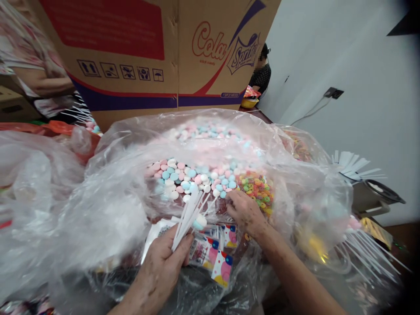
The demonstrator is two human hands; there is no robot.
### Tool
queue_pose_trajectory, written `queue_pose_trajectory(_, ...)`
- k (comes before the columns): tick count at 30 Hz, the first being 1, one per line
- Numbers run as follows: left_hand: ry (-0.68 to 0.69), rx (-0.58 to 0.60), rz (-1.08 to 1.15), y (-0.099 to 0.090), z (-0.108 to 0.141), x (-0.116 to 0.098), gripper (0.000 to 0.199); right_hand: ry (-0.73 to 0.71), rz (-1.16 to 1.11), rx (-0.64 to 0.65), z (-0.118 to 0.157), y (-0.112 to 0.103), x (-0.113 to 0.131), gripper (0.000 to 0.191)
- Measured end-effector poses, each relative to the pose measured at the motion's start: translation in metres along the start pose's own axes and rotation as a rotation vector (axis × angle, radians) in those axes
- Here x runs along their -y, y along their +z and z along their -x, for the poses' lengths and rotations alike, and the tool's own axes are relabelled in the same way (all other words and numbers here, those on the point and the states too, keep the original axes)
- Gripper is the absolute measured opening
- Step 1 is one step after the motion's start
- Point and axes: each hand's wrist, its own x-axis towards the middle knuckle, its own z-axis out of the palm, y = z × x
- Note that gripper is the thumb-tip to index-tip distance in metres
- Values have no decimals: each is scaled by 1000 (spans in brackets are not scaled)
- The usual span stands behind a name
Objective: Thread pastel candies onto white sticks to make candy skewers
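My left hand (167, 258) is closed round a bundle of white sticks (188, 214), which point up and away. A blue and white candy (199, 222) shows beside the sticks. Just at the near edge of the candy pile, my right hand (244, 210) has its fingers bent down; what they hold, if anything, is hidden. Pink, blue and white candies (177, 175) lie in a large clear plastic bag (114, 175). Small colourful ring candies (257, 188) are beside them at the right. Printed packets (206, 253) with coloured dots lie between my hands.
A large cardboard box (138, 57) stands behind the bag. White sticks (367, 258) and a metal container (370, 197) are at the right. One person (42, 78) is at the far left, another (262, 74) behind the box. A socket (333, 92) is on the wall.
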Motion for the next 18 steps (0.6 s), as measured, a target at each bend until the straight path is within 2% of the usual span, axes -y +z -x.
queue_pose_trajectory(2, 16, 29, -47, 0, 0, -3, 36, 99, -405, -27, 0, -2, 3, 7)
queue_pose_trajectory(4, 17, 61, -67, 0, -1, -7, 34, 187, -831, -37, 2, -4, 7, 9)
queue_pose_trajectory(7, 1, 83, -64, 2, -3, -13, 33, 239, -1231, -40, 5, -5, 15, 15)
queue_pose_trajectory(10, -7, 98, -62, 4, -3, -16, 31, 276, -1390, -17, 7, -3, 23, 19)
queue_pose_trajectory(18, -2, 109, -71, 2, -4, -9, 29, 297, -1478, -30, 6, 4, 25, 20)
